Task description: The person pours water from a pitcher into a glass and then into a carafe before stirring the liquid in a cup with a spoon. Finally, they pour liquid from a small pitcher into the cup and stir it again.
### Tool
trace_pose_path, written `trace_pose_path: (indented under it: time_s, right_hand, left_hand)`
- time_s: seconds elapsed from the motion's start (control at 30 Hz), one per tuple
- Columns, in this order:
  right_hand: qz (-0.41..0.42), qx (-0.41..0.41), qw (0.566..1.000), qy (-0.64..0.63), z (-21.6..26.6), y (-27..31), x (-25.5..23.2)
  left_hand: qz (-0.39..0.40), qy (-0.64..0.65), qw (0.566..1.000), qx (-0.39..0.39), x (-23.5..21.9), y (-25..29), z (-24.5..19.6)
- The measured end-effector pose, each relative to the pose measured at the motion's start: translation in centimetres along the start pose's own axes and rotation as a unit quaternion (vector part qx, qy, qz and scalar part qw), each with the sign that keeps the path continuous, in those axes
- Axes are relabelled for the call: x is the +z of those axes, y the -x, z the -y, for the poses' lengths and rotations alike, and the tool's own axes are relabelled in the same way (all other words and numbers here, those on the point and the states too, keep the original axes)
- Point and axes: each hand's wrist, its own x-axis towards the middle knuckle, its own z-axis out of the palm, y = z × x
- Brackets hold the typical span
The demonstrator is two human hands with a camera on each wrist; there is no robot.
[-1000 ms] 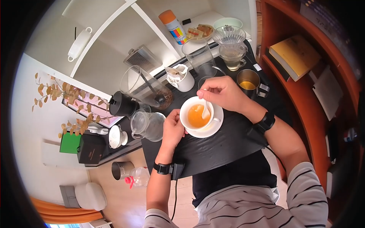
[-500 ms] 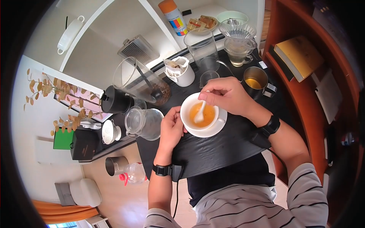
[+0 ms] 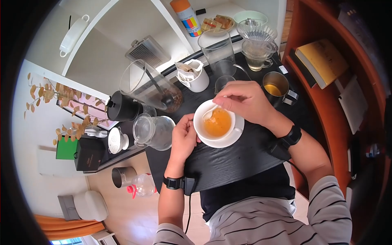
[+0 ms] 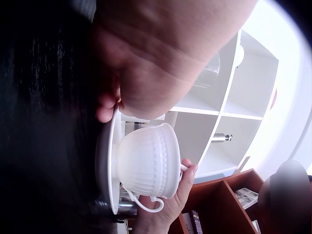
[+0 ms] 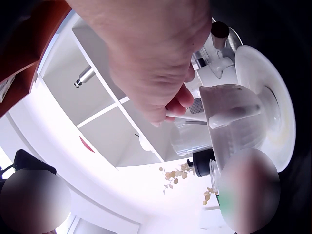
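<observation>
A white teacup (image 4: 148,161) with amber liquid (image 3: 219,125) stands on a white saucer (image 3: 222,145) on the black table. My right hand (image 3: 248,102) is over the cup's far side and pinches the handle of a white spoon (image 3: 209,113) between thumb and fingers. The spoon's bowl is inside the cup, by the left inner wall. On the cup's left, my left hand (image 3: 184,139) grips the saucer's edge; its fingertips are partly hidden there. The cup's handle points right, toward my body's right side.
Left of the cup stands a glass server (image 3: 161,132). Behind are a white mug (image 3: 198,81) with a drip bag and a tall glass vessel (image 3: 141,87) with a black scoop. A metal cup (image 3: 275,87) and glass dripper (image 3: 257,34) stand at the right, before a wooden bookcase (image 3: 314,98).
The spoon has swung from the right part of the liquid, through its middle, to the cup's left far wall. The left hand keeps its place at the saucer while the head view shifts slightly.
</observation>
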Motion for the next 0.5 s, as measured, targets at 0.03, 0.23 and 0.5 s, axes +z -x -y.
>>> trace_pose_path:
  time_s: [0.03, 0.23, 0.5]
  right_hand:
    - [0.002, 0.001, 1.000, -0.002, 0.3, 0.0, -0.1]
    - [-0.006, 0.052, 0.999, -0.011, 0.2, 0.3, 0.0]
    - [-0.048, 0.019, 0.998, 0.030, 0.2, 0.1, -0.2]
  left_hand:
    - [-0.002, 0.001, 1.000, -0.002, 0.0, 0.1, 0.0]
    - [-0.007, 0.020, 1.000, -0.009, 0.3, 0.2, -0.4]
    - [-0.003, 0.019, 1.000, 0.002, 0.1, 0.2, 0.0]
